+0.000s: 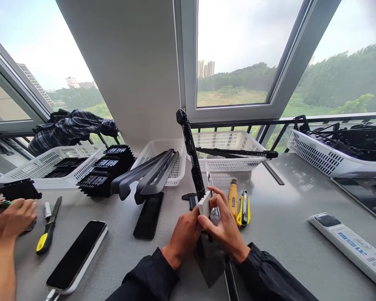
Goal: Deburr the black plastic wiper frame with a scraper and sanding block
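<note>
My left hand (183, 238) and my right hand (224, 223) meet at the table's front middle, both in black sleeves. Together they grip the lower end of a long black plastic strip (191, 152) that stands nearly upright, tilted slightly left. A small white block (204, 205) sits at the strip's lower end, pinched between my fingers. Part of the strip's base is hidden behind my hands.
White baskets (228, 142) line the back of the grey table (285, 217); black curved parts (150, 173) and stacked black trays (105, 169) lie nearby. Yellow utility knives (240, 202), two phones (148, 214), a remote (351, 246). Another person's hands (9, 217) work at far left.
</note>
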{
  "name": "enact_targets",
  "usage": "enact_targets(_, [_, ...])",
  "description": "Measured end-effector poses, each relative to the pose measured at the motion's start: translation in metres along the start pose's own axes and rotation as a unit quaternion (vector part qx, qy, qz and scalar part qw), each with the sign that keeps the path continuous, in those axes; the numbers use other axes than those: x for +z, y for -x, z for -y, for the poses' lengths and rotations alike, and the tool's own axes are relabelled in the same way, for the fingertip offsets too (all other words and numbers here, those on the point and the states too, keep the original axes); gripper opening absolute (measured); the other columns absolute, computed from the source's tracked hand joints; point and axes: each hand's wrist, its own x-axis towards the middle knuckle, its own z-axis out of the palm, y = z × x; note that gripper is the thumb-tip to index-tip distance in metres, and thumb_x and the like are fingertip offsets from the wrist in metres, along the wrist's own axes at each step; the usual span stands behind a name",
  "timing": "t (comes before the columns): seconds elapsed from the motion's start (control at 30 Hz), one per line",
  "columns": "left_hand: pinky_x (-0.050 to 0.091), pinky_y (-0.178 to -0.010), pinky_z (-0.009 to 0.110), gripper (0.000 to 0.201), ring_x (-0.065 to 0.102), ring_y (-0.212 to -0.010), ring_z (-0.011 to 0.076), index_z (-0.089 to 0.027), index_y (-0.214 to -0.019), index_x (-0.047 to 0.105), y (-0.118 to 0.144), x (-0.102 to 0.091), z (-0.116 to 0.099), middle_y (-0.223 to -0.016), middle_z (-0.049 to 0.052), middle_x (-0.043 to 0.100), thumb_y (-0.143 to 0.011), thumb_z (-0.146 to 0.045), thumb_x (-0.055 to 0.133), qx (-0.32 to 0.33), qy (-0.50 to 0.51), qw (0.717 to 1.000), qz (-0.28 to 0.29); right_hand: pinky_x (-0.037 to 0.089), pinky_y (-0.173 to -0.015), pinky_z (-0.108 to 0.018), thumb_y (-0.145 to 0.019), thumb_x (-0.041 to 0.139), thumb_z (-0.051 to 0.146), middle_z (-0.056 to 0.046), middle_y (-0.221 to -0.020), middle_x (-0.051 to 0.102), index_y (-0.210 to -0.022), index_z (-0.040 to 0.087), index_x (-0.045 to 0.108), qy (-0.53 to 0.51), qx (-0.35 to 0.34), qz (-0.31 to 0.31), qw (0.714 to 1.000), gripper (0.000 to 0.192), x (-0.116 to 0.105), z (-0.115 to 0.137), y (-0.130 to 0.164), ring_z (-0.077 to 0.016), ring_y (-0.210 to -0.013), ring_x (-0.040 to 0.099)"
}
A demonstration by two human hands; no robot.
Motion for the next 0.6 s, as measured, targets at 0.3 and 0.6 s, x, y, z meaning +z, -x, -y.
enact_targets(0.3, [0.045,-0.067,0.029,0.031,0.065,-0.066,0.0199,-0.024,-0.089,0.056,0.002,-0.001,0.001,-0.078,0.003,0.071,-0.110,-0.038,0.038,-0.005,-0.021,1.000,-0.018,0.055,-0.088,-0.043,-0.091,0.069,0.043,-0.014,-0.139,0.062,-0.089,0.026,0.050,0.002,0.049,-0.031,0.998,0.026,-0.002,-0.007,-0.006,-0.0320,-0.120,0.063])
enact_targets(0.6, [0.046,-0.070,0.029,0.017,0.068,-0.076,0.0208,-0.022,-0.102,0.065,-0.002,-0.006,0.003,-0.095,0.005,0.077,-0.102,-0.028,0.049,0.004,-0.002,1.000,0.024,0.046,-0.113,-0.050,-0.088,0.075,0.041,-0.014,-0.151,0.056,-0.089,0.026,0.048,-0.023,-0.022,0.040,0.999,0.031,0.001,0.006,0.002,-0.0351,-0.138,0.055])
